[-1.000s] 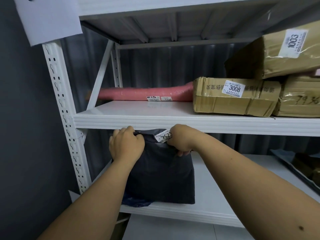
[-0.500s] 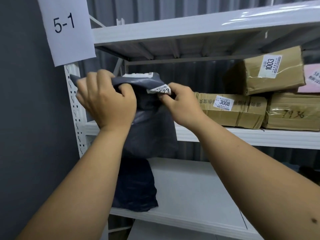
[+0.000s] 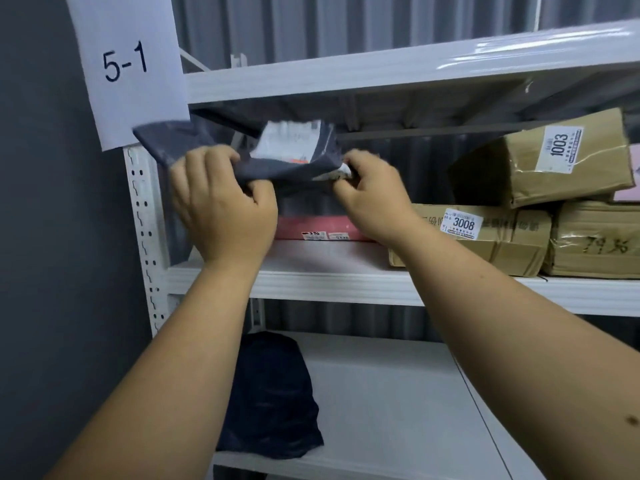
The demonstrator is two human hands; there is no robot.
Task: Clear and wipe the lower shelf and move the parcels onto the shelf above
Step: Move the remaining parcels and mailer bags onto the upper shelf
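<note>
Grey parcel held level above the middle shelf, long axis left to right

Left hand and right hand each clench an end of the grey parcel, its label face tilted up. Both arms reach up, wrists bent back. Below the grip lies one pink parcel; right of it, three brown boxes. One dark bag sits on the lower shelf.

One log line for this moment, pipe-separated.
left hand: grips grey parcel | right hand: pinches same | parcel: above middle shelf | dark bag: lower shelf
</note>
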